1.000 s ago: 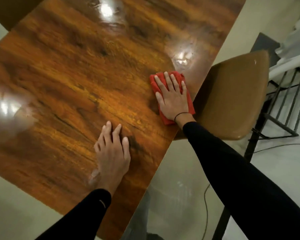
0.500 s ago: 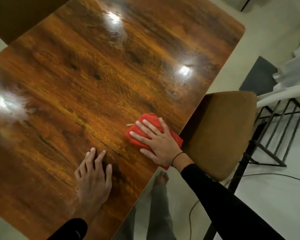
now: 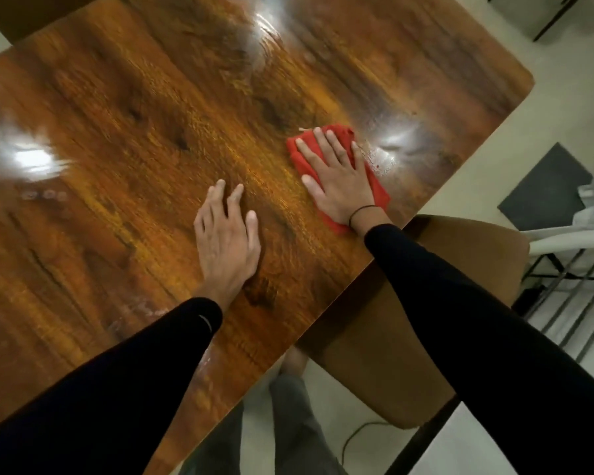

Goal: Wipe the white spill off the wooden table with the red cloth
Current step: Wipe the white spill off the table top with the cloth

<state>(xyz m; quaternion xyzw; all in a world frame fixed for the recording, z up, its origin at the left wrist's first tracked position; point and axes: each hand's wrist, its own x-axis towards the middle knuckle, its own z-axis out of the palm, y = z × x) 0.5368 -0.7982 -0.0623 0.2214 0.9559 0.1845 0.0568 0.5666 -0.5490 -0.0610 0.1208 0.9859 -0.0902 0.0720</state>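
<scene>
Nearest, the left hand (image 3: 225,245) lies flat on the wooden worktop (image 3: 117,138), fingers spread and holding nothing. Just right of it and farther out, the right hand (image 3: 336,181) presses flat, fingers splayed, on the red cloth (image 3: 378,193) (largely covered by the palm). A whitish smear (image 3: 381,162) shows beside its little finger, blurred by glare. The worktop's edge and a brown chair (image 3: 460,241) lie right of the wrist.
</scene>
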